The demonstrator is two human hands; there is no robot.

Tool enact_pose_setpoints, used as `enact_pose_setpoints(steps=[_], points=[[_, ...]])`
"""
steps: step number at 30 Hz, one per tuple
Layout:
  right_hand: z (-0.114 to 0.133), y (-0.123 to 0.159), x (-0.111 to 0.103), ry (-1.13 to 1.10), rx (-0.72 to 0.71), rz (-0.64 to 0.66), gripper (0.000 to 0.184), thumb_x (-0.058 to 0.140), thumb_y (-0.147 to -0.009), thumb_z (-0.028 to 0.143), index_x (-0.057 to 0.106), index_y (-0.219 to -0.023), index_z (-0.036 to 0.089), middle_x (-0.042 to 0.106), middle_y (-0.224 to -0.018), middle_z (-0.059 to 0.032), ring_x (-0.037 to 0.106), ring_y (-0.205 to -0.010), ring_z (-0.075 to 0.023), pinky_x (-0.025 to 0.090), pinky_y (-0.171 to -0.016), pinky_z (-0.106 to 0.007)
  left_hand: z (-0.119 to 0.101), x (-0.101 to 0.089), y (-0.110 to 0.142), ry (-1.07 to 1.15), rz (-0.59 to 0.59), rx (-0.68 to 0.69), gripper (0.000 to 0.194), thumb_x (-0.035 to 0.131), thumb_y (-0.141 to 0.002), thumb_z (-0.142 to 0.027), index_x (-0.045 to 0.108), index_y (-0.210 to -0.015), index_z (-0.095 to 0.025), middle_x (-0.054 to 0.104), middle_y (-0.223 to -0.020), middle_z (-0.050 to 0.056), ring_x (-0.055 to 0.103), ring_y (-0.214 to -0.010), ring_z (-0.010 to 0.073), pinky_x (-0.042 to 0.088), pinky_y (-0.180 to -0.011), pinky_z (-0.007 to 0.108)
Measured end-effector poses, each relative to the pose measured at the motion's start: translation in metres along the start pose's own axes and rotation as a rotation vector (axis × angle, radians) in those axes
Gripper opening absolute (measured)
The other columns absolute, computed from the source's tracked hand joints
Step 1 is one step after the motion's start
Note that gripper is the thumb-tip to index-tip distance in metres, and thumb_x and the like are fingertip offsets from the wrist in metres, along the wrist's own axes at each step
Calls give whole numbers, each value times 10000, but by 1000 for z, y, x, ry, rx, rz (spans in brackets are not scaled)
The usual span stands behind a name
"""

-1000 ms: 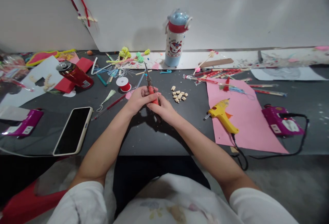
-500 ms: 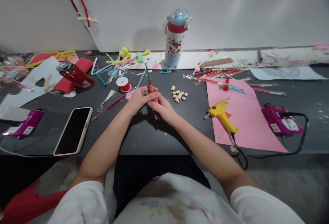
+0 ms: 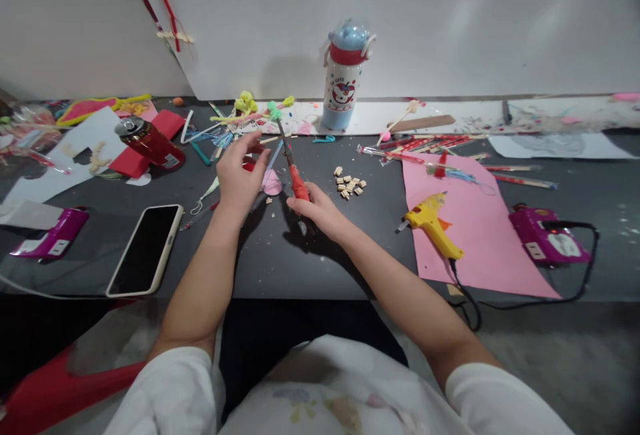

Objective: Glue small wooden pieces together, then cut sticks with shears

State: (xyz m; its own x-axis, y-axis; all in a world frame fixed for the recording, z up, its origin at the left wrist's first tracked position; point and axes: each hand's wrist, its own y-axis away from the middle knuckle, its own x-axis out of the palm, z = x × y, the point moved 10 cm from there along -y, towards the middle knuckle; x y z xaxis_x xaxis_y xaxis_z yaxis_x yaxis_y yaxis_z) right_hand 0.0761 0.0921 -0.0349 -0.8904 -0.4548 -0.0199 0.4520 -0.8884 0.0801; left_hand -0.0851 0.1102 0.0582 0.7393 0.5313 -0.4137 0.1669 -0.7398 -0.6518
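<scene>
My right hand (image 3: 323,212) is closed around the red handles of long-nose pliers (image 3: 297,178), whose dark narrow jaws point away from me and up to the left. My left hand (image 3: 240,172) is off the pliers, its fingers bent and apart with nothing visible in them. It hovers over the spool of red ribbon (image 3: 249,166) and hides most of it. A pink paper piece (image 3: 271,182) lies between the hands, with a few small crumbs below it. Right of the pliers sits a small pile of short cut wooden pieces (image 3: 349,185).
A yellow glue gun (image 3: 434,222) rests on pink paper (image 3: 480,248), its cord running toward a purple power strip (image 3: 555,238). At the left lie a phone (image 3: 146,250) and a tilted red can (image 3: 150,145). A bottle (image 3: 344,82) stands at the back.
My left hand has let go of the pliers and moved left, over the ribbon spool, with its fingers opened. My right hand still holds the pliers in nearly the same place.
</scene>
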Motion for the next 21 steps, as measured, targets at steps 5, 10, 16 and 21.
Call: enact_pose_setpoints(steps=[5, 10, 16, 21], points=[[7, 5, 7, 68, 6, 62, 456, 689, -732, 550, 512, -990, 218, 564, -935, -26, 523, -879, -188, 422, -798, -346, -18, -13, 0, -167, -49, 154, 253, 603, -913, -402, 722, -1025, -208, 725, -954, 57, 664, -829, 155, 522, -728, 271], [10, 9, 12, 131, -15, 123, 475, 671, -749, 572, 493, -1003, 213, 580, -979, -39, 554, -936, -208, 443, -833, -367, -25, -18, -2, -156, -87, 220, 196, 613, -914, -371, 727, -917, -211, 721, -861, 42, 645, -799, 154, 498, -724, 278], [15, 9, 14, 190, -104, 102, 578, 682, -744, 520, 448, -1155, 187, 580, -1041, -57, 562, -955, -213, 450, -877, -393, -25, -29, -1, -162, -177, 201, 219, 630, -896, -409, 730, -841, -222, 713, -781, 22, 644, -752, 153, 498, -757, 310], [22, 11, 14, 171, -165, 98, 620, 692, -736, 505, 414, -1183, 179, 581, -1022, -67, 556, -987, -232, 459, -893, -407, -29, -36, 1, -42, -220, 201, 168, 666, -880, -387, 753, -835, -251, 704, -733, 5, 634, -698, 140, 496, -709, 307]])
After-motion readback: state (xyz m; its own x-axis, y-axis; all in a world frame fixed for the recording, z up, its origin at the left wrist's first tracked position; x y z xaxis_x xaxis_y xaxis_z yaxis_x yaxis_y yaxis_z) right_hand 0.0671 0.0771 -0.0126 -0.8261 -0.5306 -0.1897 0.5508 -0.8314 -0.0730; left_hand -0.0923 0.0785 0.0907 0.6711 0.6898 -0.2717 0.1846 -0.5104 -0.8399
